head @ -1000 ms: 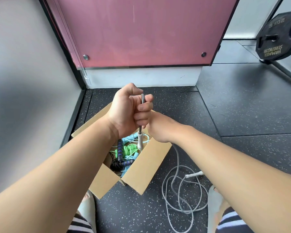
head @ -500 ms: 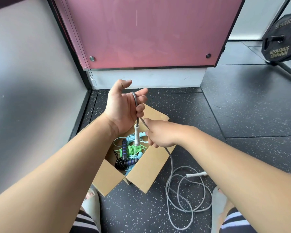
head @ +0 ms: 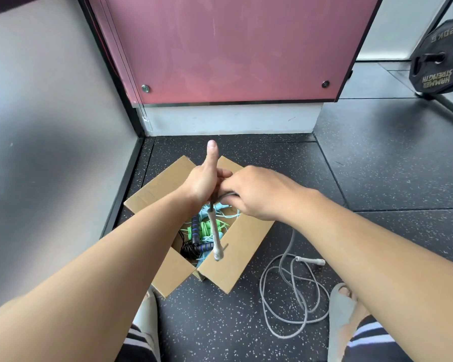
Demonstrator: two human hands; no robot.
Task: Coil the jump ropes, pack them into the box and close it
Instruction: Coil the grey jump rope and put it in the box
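Observation:
An open cardboard box [head: 236,259] sits on the floor below my hands, with green, light blue and black-and-blue jump ropes [head: 198,235] inside. My left hand [head: 204,181] holds the grey jump rope near one end, thumb pointing up, and its white handle [head: 216,240] hangs down over the box. My right hand [head: 256,194] grips the grey cord right next to the left hand. The rest of the grey rope [head: 290,291] lies in loose loops on the floor to the right of the box, with its second white handle [head: 310,261].
A grey wall stands at the left and a pink panel [head: 233,48] at the back, forming a corner. A black weight plate [head: 439,58] leans at the far right. My feet in pale slides [head: 341,309] stand on either side of the loops, on the dark speckled floor.
My right hand has come up and across from below the left hand to beside it, bringing the cord along. The left thumb now points straight up and the white handle hangs lower.

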